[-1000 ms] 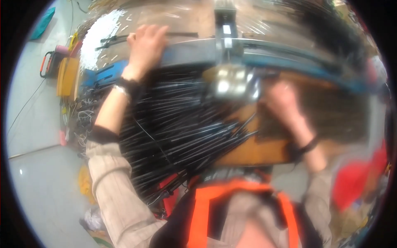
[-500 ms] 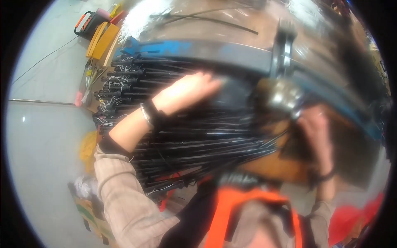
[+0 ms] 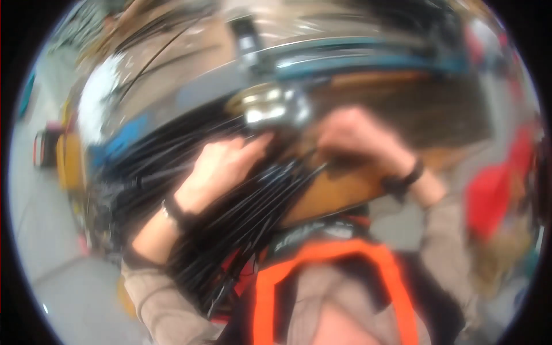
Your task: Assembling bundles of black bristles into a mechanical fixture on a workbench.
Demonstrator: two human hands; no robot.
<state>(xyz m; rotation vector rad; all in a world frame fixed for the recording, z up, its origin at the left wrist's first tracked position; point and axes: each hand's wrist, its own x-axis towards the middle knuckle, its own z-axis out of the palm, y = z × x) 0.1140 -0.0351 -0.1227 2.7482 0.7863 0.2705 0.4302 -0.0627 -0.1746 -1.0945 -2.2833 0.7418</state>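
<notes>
Many long thin black rods (image 3: 172, 141) lie side by side on the bench, their right ends near a shiny metal fixture (image 3: 267, 112). My left hand (image 3: 221, 167) is over the rods, just below and left of that fixture. Its forefinger points towards the fixture; the other fingers are smeared and partly hidden, so a grip cannot be made out. To the right of the fixture, my right hand (image 3: 356, 135) is closed, fingers curled in. Whatever it may hold is blurred and hidden. Both wrists carry dark bands.
A long blue and grey beam (image 3: 356, 54) crosses behind the fixture, with a dark upright clamp-like part (image 3: 247, 43) on it. An orange-brown board (image 3: 328, 190) lies in front. White strands (image 3: 100, 103) heap at the far left, near a yellow box (image 3: 70, 161). Red cloth (image 3: 489, 195) is at right.
The view has swung to the right, so the bench and fixture appear further left. My left hand is now closer to the fixture; my right hand has curled in and sits beside it.
</notes>
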